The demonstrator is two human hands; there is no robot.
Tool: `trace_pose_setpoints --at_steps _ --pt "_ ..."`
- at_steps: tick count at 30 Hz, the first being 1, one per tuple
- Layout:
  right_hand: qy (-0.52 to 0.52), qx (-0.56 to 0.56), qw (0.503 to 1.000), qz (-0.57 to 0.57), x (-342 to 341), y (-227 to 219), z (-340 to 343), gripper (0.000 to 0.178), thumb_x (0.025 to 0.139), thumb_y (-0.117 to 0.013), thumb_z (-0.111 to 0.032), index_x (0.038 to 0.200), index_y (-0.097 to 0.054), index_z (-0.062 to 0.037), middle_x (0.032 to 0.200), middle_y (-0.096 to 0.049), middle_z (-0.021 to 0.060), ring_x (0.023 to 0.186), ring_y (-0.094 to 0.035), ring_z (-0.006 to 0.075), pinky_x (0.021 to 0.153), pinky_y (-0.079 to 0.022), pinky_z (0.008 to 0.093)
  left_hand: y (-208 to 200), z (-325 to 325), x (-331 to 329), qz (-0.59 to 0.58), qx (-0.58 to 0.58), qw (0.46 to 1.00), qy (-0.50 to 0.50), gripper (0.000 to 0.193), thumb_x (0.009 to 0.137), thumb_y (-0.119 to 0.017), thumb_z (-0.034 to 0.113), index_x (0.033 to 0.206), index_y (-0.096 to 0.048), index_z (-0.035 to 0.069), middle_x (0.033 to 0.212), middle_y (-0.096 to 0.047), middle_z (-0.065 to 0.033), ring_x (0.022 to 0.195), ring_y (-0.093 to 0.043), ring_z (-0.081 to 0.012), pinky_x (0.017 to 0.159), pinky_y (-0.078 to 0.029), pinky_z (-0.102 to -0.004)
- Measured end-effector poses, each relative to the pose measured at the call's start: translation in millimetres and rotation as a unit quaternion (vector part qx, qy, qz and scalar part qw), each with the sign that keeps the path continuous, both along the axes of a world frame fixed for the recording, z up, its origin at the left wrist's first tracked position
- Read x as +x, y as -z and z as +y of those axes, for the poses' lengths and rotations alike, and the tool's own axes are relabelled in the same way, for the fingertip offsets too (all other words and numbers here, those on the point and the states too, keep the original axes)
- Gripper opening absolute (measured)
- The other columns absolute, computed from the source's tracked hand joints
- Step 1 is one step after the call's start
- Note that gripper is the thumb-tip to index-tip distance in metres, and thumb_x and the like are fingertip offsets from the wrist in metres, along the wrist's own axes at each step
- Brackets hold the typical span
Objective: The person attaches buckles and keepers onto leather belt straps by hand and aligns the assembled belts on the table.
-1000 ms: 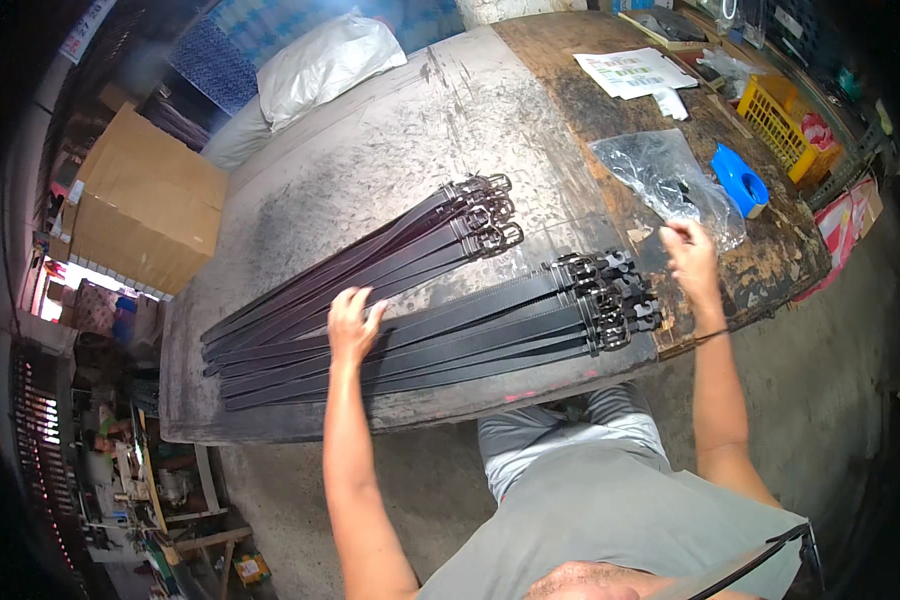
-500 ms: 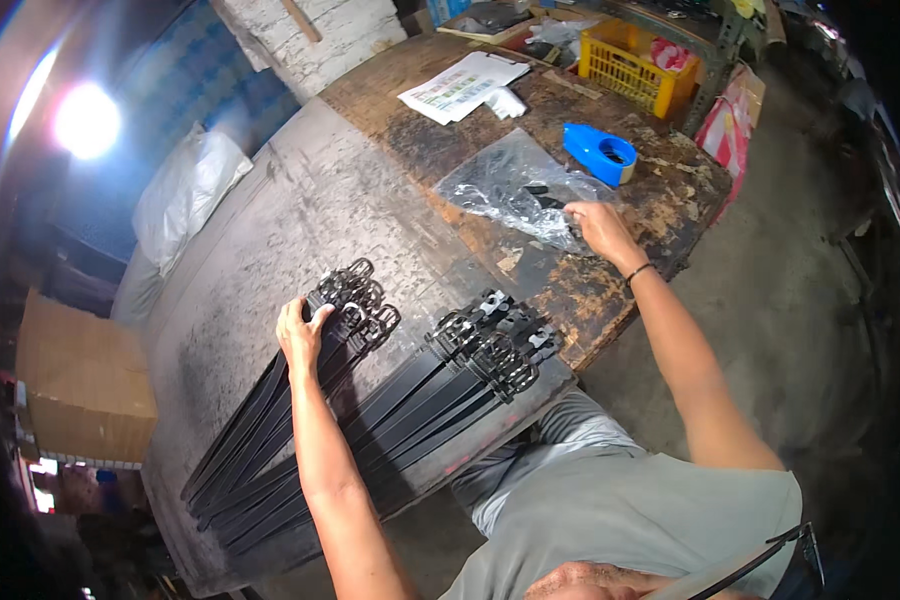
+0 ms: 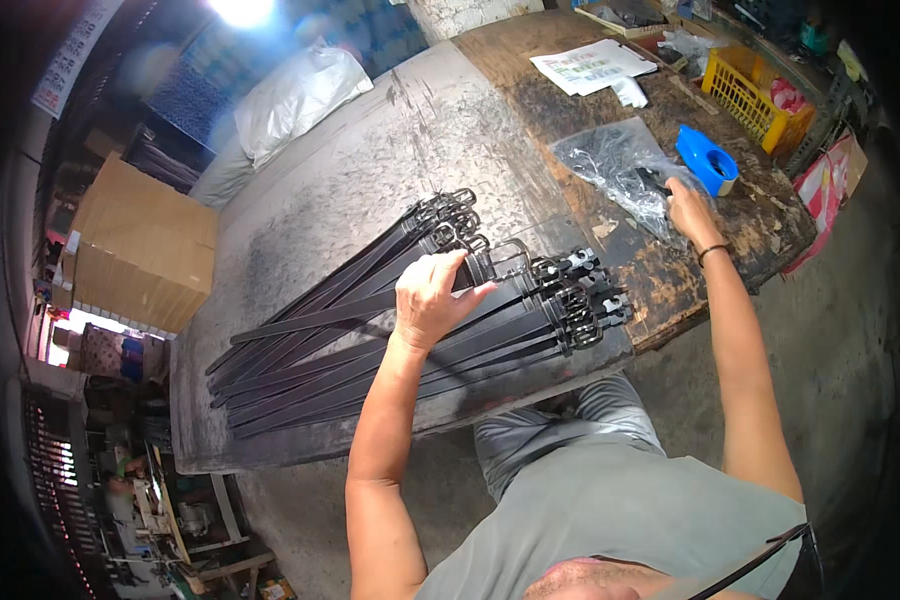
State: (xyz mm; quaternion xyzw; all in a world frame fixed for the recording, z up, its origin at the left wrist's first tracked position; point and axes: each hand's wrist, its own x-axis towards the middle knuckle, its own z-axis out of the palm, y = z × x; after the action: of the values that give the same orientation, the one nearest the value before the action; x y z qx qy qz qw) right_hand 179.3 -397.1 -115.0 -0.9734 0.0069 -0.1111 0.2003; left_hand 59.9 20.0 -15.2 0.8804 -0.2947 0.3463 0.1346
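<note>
Two piles of black belts (image 3: 360,330) with metal buckles (image 3: 580,290) lie across a grey worktable (image 3: 370,180). My left hand (image 3: 430,295) grips one belt near its buckle end and lifts it off the pile. Off to the right, my right hand (image 3: 685,205) reaches into a clear plastic bag (image 3: 615,165) lying on the dark wooden bench; what its fingers hold is hidden. A blue tape dispenser (image 3: 707,160) sits just beyond that hand.
A cardboard box (image 3: 145,245) stands left of the table, a white sack (image 3: 295,90) at its far end. Papers (image 3: 590,65) and a yellow crate (image 3: 755,95) sit on the wooden bench (image 3: 670,270). Concrete floor lies to the right.
My left hand has moved right along the belts and taken hold of one near its buckle. My right hand stays at the plastic bag. The camera view has shifted.
</note>
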Motion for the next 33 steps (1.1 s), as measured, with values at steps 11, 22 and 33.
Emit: trace_pose_setpoints --at_steps 11,22,33 --pt "-0.067 0.389 0.919 -0.002 -109.7 -26.6 11.9 0.023 0.089 -0.053 -0.016 0.105 -0.058 -0.0008 0.078 -0.062 0.0091 0.065 -0.060 0.0209 0.061 -0.049 0.0319 -22.4 -2.8 -57.4 0.046 -0.066 0.997 0.015 0.048 0.067 -0.079 0.028 0.103 -0.060 0.003 0.086 -0.063 -0.0126 0.075 -0.060 -0.0299 0.068 -0.050 -0.0358" --pt "-0.270 0.629 0.691 0.232 -174.5 -54.4 138.6 0.021 0.093 -0.053 -0.016 0.109 -0.057 -0.0028 0.072 -0.057 0.0017 0.060 -0.055 0.0087 0.056 -0.048 0.0229 -46.9 -25.6 -105.6 0.420 -0.353 0.834 0.055 0.028 0.084 -0.054 -0.002 0.112 -0.052 -0.001 0.083 -0.060 -0.0080 0.067 -0.059 -0.0125 0.059 -0.049 -0.0248" --pt "-0.404 0.647 0.647 0.014 -190.7 -42.3 216.4 0.023 0.089 -0.059 -0.011 0.110 -0.063 -0.0029 0.090 -0.066 0.0049 0.081 -0.061 0.0119 0.073 -0.050 0.0279 -54.5 -33.7 -87.8 0.597 -0.345 0.696 0.200 0.030 0.082 -0.042 0.002 0.105 -0.056 -0.009 0.085 -0.061 -0.0127 0.071 -0.062 -0.0184 0.059 -0.054 -0.0286"
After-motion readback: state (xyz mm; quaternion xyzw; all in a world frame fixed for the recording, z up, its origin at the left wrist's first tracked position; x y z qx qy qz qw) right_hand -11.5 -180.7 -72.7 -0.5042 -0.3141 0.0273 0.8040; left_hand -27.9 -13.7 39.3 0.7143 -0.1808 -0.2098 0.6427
